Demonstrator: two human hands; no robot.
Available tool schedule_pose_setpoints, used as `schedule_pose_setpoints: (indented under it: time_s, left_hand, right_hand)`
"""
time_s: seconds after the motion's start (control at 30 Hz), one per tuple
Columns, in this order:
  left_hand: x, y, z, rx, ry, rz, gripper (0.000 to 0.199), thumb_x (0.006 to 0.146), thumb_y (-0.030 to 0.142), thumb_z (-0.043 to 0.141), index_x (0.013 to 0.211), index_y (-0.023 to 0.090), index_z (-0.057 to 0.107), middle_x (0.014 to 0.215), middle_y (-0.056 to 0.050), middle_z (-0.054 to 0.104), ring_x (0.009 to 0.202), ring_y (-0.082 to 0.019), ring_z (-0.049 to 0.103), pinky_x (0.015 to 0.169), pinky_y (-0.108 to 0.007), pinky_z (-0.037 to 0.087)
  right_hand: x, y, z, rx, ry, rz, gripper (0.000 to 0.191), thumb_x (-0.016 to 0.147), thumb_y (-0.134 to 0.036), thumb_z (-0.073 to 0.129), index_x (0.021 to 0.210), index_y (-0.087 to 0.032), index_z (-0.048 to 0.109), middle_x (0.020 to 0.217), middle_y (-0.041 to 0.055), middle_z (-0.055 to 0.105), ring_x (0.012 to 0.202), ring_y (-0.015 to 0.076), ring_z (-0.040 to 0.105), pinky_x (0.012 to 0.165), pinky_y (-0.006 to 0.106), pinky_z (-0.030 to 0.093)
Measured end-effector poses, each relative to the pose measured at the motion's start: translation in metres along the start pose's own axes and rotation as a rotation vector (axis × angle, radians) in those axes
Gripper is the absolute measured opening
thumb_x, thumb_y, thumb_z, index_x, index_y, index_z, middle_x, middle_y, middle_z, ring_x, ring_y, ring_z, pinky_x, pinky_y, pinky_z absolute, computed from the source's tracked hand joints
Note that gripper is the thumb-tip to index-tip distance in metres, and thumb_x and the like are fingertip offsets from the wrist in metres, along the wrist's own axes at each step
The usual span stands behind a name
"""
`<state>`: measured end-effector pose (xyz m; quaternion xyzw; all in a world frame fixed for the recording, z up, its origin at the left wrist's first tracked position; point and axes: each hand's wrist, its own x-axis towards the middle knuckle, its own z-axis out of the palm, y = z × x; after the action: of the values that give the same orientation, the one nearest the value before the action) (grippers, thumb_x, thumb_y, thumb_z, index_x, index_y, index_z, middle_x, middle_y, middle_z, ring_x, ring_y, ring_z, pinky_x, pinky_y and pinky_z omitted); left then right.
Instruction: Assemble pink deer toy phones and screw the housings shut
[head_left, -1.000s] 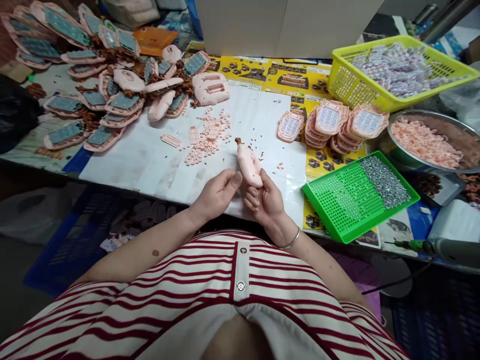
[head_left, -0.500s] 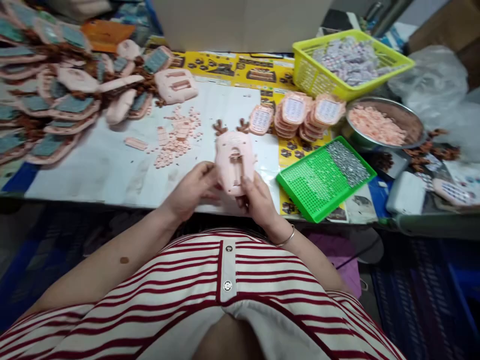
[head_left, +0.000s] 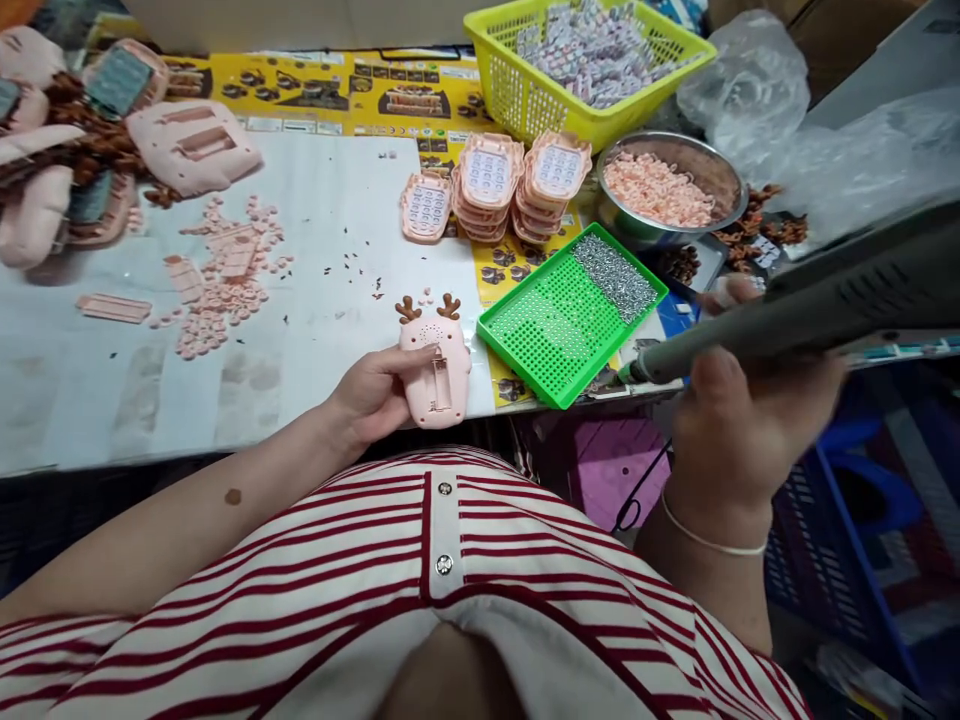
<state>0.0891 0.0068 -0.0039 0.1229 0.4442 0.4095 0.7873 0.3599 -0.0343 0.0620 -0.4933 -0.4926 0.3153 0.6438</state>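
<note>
My left hand (head_left: 373,395) grips a pink plastic toy phone casing (head_left: 453,350) with brown antlers, its back facing up and an open battery bay showing. The thumb rests near the top of that bay. In my right hand (head_left: 739,420) is a grey electric screwdriver (head_left: 772,325), its tip pointing left toward the near corner of a green perforated tray (head_left: 529,345). Small silver screws (head_left: 615,278) lie heaped at the tray's far end. The screwdriver's rear runs out of view at the right.
Pink keypad shells (head_left: 487,180) stand in stacks before a yellow basket (head_left: 517,100) of small parts. A metal bowl (head_left: 731,215) holds pink pieces. Loose pink bits (head_left: 214,315) lie on the left, near more casings (head_left: 199,150). Clear plastic bags (head_left: 750,75) lie at the back right.
My right hand has let go of the casing and moved right, where it now holds the screwdriver. My left hand keeps the casing. The view has turned to the right.
</note>
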Motion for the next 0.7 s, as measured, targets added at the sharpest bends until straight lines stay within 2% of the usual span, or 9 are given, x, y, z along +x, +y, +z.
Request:
schedule_pose_setpoints:
  time_s: [0.1, 0.23, 0.27, 0.4, 0.5, 0.6, 0.7]
  left_hand:
    - [0.004, 0.0, 0.003, -0.009, 0.012, -0.007, 0.042, 0.073, 0.007, 0.071, 0.113, 0.015, 0.075, 0.097, -0.01, 0.079, 0.087, -0.024, 0.075, 0.084, -0.037, 0.064]
    - [0.006, 0.002, 0.005, -0.004, 0.003, -0.012, 0.046, 0.069, 0.002, 0.07, 0.112, 0.015, 0.076, 0.098, -0.01, 0.08, 0.087, -0.022, 0.075, 0.083, -0.033, 0.064]
    - [0.006, 0.003, 0.005, 0.006, -0.002, -0.009, 0.042, 0.069, 0.002, 0.071, 0.109, 0.015, 0.076, 0.098, -0.01, 0.08, 0.087, -0.022, 0.075, 0.084, -0.033, 0.064]
    - [0.008, 0.003, 0.002, 0.073, -0.044, -0.024, 0.026, 0.074, 0.007, 0.072, 0.098, 0.014, 0.077, 0.1, -0.013, 0.08, 0.098, -0.028, 0.076, 0.091, -0.039, 0.063]
    - [0.01, 0.003, 0.0, 0.1, -0.068, -0.058, 0.023, 0.073, 0.009, 0.074, 0.096, 0.012, 0.077, 0.103, -0.016, 0.08, 0.103, -0.032, 0.076, 0.096, -0.045, 0.062]
    - [0.012, 0.004, -0.002, 0.112, -0.079, -0.078, 0.026, 0.071, 0.009, 0.076, 0.097, 0.012, 0.077, 0.104, -0.016, 0.08, 0.104, -0.033, 0.075, 0.097, -0.047, 0.061]
    - [0.013, 0.003, -0.003, 0.131, -0.082, -0.079, 0.028, 0.071, 0.009, 0.077, 0.1, 0.011, 0.077, 0.105, -0.017, 0.08, 0.103, -0.034, 0.075, 0.095, -0.046, 0.062]
  right_hand:
    - [0.023, 0.0, 0.014, 0.008, -0.044, -0.096, 0.034, 0.066, -0.044, 0.091, 0.096, -0.032, 0.079, 0.089, -0.0018, 0.075, 0.08, 0.0169, 0.072, 0.082, 0.033, 0.062]
    - [0.042, -0.003, 0.046, 0.134, 0.036, -0.187, 0.017, 0.075, -0.034, 0.086, 0.088, -0.031, 0.077, 0.086, -0.0059, 0.073, 0.076, 0.0107, 0.071, 0.08, 0.029, 0.059]
    - [0.045, -0.002, 0.053, 0.167, 0.012, -0.173, 0.017, 0.076, -0.034, 0.085, 0.089, -0.03, 0.076, 0.086, -0.006, 0.074, 0.077, 0.0103, 0.071, 0.082, 0.029, 0.059]
    - [0.053, 0.009, 0.067, 0.145, -0.267, -0.019, 0.045, 0.067, -0.052, 0.088, 0.1, -0.026, 0.07, 0.099, -0.0038, 0.076, 0.091, 0.014, 0.073, 0.085, 0.035, 0.06]
    - [0.055, 0.021, 0.07, 0.03, -0.386, -0.028, 0.056, 0.061, -0.055, 0.091, 0.104, -0.027, 0.07, 0.089, -0.0055, 0.071, 0.087, 0.0143, 0.071, 0.078, 0.033, 0.061]
    - [0.056, 0.03, 0.075, -0.009, -0.406, -0.097, 0.046, 0.067, -0.063, 0.085, 0.095, -0.029, 0.071, 0.073, -0.0069, 0.062, 0.071, 0.0114, 0.065, 0.071, 0.03, 0.06]
    - [0.054, 0.039, 0.081, -0.015, -0.331, -0.033, 0.052, 0.066, -0.078, 0.075, 0.088, -0.031, 0.068, 0.071, -0.0055, 0.06, 0.067, 0.0134, 0.065, 0.067, 0.033, 0.062]
